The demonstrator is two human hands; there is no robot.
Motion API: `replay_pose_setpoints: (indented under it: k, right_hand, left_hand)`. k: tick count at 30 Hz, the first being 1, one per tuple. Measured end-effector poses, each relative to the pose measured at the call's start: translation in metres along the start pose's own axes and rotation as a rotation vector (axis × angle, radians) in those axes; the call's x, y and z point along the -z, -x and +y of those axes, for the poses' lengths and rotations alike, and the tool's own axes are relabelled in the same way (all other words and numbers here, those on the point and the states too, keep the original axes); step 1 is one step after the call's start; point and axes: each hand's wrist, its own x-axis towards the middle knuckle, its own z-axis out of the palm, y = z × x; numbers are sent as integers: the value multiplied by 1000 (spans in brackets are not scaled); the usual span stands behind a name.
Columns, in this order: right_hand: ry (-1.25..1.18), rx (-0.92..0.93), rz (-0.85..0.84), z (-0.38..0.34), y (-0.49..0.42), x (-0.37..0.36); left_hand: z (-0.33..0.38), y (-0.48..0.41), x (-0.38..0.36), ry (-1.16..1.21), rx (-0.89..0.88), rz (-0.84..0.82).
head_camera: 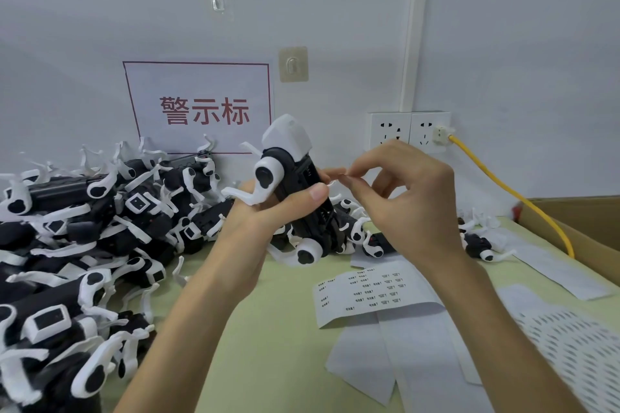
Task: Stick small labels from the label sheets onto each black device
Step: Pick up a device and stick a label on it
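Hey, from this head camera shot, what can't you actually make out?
- Head view, print on the small label pinched by the right hand: too small to read.
- The black device, far side: hidden by its own body and the left hand.
- The label sheet, its text: too small and blurred.
- The cardboard box: cut off by the right edge.

Held device (298, 168) black with white cap and legs, same as left pile of devices (84, 228); table (268, 345) pale green, label sheets (369, 292) white with tiny dark print, wall sign (201, 84) white with red border and characters, cable (503, 191) yellow, cardboard box (587, 218) brown.
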Motion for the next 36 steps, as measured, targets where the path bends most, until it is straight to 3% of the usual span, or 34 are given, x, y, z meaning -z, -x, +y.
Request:
replay_pose_setpoints:
  k: [5,10,13,16,22,26,31,36]
  right_hand:
    - [-37,-38,3,-5,0,-1]
    - [-491,-353,-15,-18,-6,2]
    - [-797,-532,-126,-27,-6,-2]
    - [-1115,-731,-218,-41,-4,-11]
    - [-1670,-1038,-188,-72,10,-34]
    - [-1756,-1109,-236,-88,21,-44]
    - [-1784,-1158,-243,-91,26,-47]
    - [-1796,-1149,-236,-91,25,-48]
  left_hand:
    - [-3,-4,-7,86,50,351]
    - [-5,-9,-6,425,237,590]
    - [-8,-11,-7,638,276,606]
    - [-11,-11,-8,684,246,601]
    - [-9,-12,-10,880,105,526]
    - [-5,-7,-10,924,73,349]
    - [-3,-4,-11,868,-11,315]
    - [-3,-1,-12,800,39,235]
